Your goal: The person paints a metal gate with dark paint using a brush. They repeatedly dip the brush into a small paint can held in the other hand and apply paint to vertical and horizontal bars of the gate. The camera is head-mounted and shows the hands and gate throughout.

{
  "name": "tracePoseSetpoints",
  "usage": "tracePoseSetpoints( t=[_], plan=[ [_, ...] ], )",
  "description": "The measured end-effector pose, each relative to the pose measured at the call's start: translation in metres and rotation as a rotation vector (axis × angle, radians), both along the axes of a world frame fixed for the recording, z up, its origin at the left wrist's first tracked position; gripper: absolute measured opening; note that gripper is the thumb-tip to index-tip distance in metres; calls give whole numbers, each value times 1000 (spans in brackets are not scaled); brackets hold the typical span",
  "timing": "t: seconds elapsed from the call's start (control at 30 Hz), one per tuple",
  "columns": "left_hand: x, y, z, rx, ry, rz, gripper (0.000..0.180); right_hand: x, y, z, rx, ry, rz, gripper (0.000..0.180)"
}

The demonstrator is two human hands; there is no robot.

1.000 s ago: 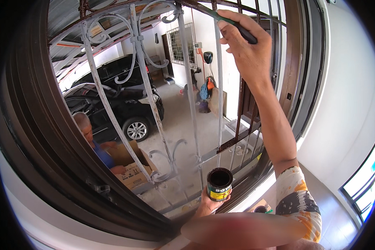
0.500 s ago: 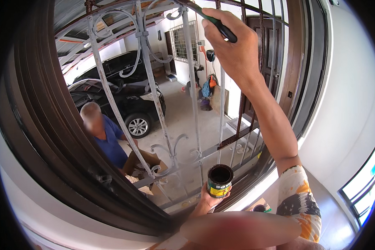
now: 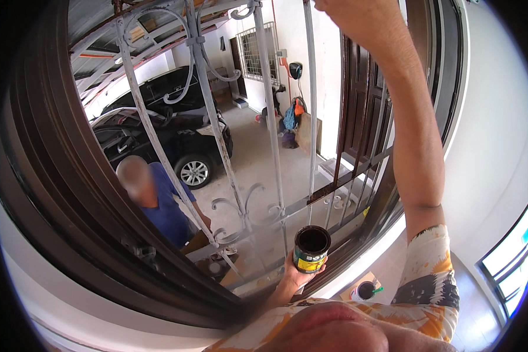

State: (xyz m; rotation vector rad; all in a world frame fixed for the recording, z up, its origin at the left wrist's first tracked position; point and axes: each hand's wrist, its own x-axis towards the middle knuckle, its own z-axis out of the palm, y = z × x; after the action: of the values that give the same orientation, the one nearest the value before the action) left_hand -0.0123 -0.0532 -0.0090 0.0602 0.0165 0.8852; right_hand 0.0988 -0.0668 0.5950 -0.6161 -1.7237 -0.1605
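In the lower middle, my left hand [image 3: 288, 283] is wrapped round an open paint can [image 3: 312, 263] with a yellow and dark label. Dark paint coats its inside and rim. My right hand [image 3: 366, 23] is raised to the top edge of the view, beside the upper part of a metal window grille [image 3: 265, 64]. Its fingers are curled but partly cut off; the paintbrush seen in it a moment ago lies beyond the picture's edge. Most of the grille's bars and scrolls are pale grey, while a crossbar section [image 3: 328, 191] and bars at the right are dark brown.
A brown window frame [image 3: 47, 146] surrounds the grille. Below right, a small paint container [image 3: 366, 290] with a green-handled tool stands on cardboard. Beyond the bars, a person in a blue shirt [image 3: 170, 211] bends near a box, with a black car [image 3: 185, 144] behind.
My right hand has risen toward the upper right, carrying the brush out of view. The can stays in my left hand. Outside, the person has shifted slightly right and leans lower over the box.
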Motion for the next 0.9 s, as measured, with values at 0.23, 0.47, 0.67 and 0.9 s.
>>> tracePoseSetpoints(
  t=[0.23, 0.47, 0.67, 0.9],
  plan=[
    [2, -9, 16, -97, 118, 63, 68, 9, 26, -7, 194, -11, 75, 22],
    [0, 0, 1, -35, 19, 16, 70, 16, 37, -21, 37, 151, 203, 18],
    [0, -1, -4, -77, 27, 26, 69, 26, 44, -18, 106, 124, 293, 19],
    [1, -2, 8, -61, 67, 29, 70, 5, 86, -57, 521, 265, 143, 22]
  ],
)
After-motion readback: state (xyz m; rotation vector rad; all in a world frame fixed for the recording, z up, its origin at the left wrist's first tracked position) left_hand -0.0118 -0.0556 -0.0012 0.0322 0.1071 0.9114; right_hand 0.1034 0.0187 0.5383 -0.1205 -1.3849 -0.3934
